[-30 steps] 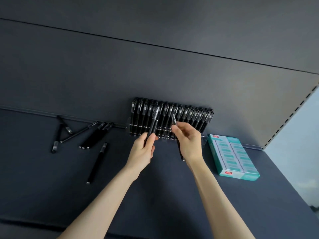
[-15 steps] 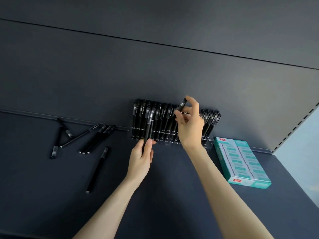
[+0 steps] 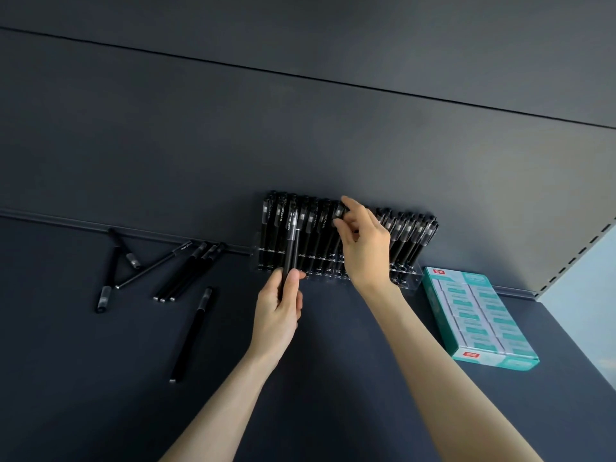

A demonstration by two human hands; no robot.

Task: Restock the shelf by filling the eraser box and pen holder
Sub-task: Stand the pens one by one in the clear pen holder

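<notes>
A clear pen holder (image 3: 405,274) stands against the shelf's back wall, packed with several upright black pens. My left hand (image 3: 277,316) grips a black pen (image 3: 291,248) by its lower end and holds it upright in front of the holder's left part. My right hand (image 3: 365,248) pinches the top of another black pen (image 3: 338,213) at the middle of the row, its shaft down among the others. The teal eraser box (image 3: 478,320) lies flat to the right of the holder, filled with wrapped erasers.
Several loose black pens (image 3: 181,275) lie on the dark shelf (image 3: 100,378) at the left, and one longer pen (image 3: 193,333) lies apart nearer me. The shelf's perforated side upright (image 3: 573,258) rises at the far right.
My right hand carried its pen up from the shelf to the top of the row and lowered it into the holder. My left hand stayed low, keeping its pen upright.
</notes>
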